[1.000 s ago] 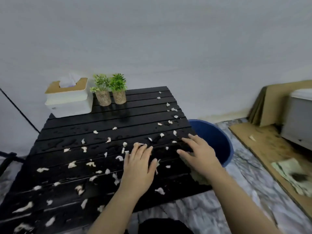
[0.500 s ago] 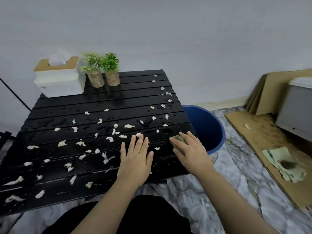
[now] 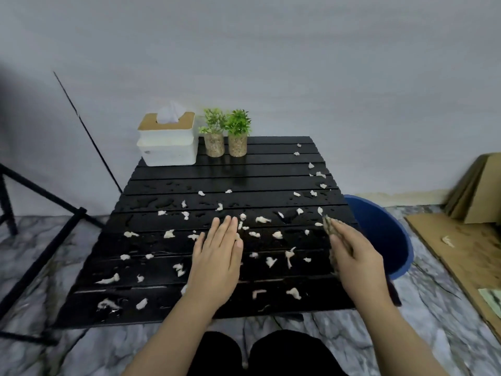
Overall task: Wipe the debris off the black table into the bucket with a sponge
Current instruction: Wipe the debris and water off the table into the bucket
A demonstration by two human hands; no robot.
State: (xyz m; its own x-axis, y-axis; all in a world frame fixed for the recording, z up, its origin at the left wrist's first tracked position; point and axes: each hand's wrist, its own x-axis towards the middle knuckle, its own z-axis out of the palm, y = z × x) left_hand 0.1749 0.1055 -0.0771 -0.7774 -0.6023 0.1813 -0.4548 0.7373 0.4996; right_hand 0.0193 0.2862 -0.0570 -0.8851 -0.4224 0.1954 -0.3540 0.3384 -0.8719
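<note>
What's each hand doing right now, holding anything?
Left hand: open, flat on the black slatted table, holding nothing.
Right hand: closed on the mottled tan sponge.

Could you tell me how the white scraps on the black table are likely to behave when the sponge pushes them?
The white scraps look thin and ragged, so probably light and limp. The black table shows water beads, so they may cling and smear. Some could catch in the slat gaps as the sponge sweeps toward the bucket.

Debris lies across the table; the bucket stands at its right.
</note>
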